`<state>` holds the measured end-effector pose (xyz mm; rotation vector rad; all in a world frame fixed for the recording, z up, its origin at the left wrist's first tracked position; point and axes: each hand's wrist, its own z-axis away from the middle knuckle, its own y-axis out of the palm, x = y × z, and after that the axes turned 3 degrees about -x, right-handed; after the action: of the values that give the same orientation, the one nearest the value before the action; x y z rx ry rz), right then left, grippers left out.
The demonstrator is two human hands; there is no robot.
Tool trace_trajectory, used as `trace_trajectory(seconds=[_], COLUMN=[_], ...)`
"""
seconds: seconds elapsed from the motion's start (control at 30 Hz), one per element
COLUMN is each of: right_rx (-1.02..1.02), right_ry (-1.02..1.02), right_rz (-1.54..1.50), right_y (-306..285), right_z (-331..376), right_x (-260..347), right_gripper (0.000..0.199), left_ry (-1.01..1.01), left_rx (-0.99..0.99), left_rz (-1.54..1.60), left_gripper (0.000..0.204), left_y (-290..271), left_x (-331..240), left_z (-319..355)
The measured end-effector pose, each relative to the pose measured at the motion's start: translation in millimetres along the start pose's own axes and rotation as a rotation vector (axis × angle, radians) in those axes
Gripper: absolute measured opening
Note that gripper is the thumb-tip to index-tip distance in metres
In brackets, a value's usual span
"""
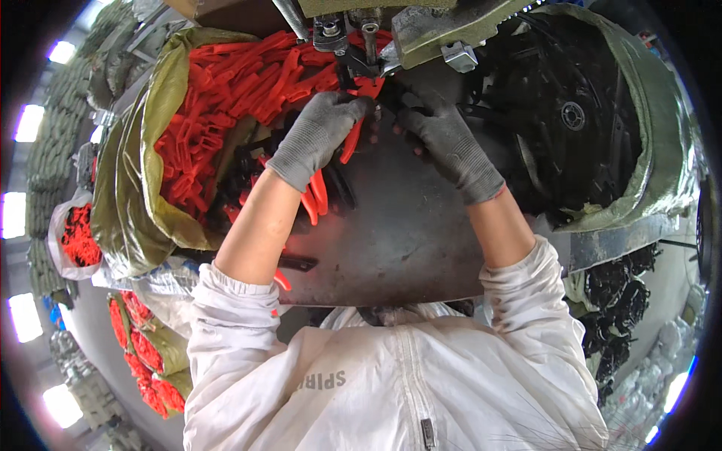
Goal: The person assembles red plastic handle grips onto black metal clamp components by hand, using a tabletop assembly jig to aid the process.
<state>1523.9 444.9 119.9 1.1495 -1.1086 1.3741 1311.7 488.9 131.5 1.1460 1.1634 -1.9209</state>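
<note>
At the far left, a small white bag [71, 237] of red pieces hangs beside a big olive sack [139, 150] heaped with red plastic parts [241, 83]; judging by that heap, most of the work is left to do. A few red parts [316, 197] and black parts [239, 174] lie loose on the dark metal worktop [398, 233], near the left forearm. The left hand [320, 135], in a grey glove, is curled shut on a red part [352, 139], holding it up under the machine head [361, 37] at the far edge of the worktop. The right hand [444, 143], also gloved, rests just beside it with fingers bent; whether it grips anything I cannot tell. To the right, a second sack [662, 128] holds black parts [571, 113], seemingly full too.
</note>
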Motion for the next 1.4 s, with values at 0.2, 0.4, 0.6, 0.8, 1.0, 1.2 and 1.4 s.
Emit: trace_trajectory(seconds=[0.2, 0.4, 0.6, 0.8, 1.0, 1.2, 1.4], right_rx=[-0.021, 0.069, 0.008, 0.032, 0.032, -0.029, -0.250], right_ry=[0.206, 0.161, 0.154, 0.184, 0.201, 0.160, -0.429], right_rz=[-0.126, -0.115, 0.071, 0.054, -0.062, -0.077, 1.111], right_y=[-5, 7, 3, 10, 3, 19, 6], right_z=[-2, -2, 3, 19, 15, 19, 25], right_x=[-27, -21, -4, 13, -20, -32, -64], right_gripper=[0.065, 0.065, 0.060, 0.060, 0.065, 0.061, 0.022], left_ry=[0.532, 0.038, 0.019, 0.640, -0.059, 0.041, -0.091], left_rx=[-0.237, -0.458, -0.469, -0.602, -0.033, 0.158, 0.110], left_rz=[-1.421, -1.177, -1.200, -0.969, -0.160, 0.048, 0.335], left_gripper=[0.019, 0.026, 0.031, 0.037, 0.023, 0.033, 0.036], left_y=[-39, -123, -107, -122, -68, -22, 8], left_x=[10, 77, 66, 70, -9, -36, 27], left_z=[-24, -82, -76, -9, 55, 54, 27])
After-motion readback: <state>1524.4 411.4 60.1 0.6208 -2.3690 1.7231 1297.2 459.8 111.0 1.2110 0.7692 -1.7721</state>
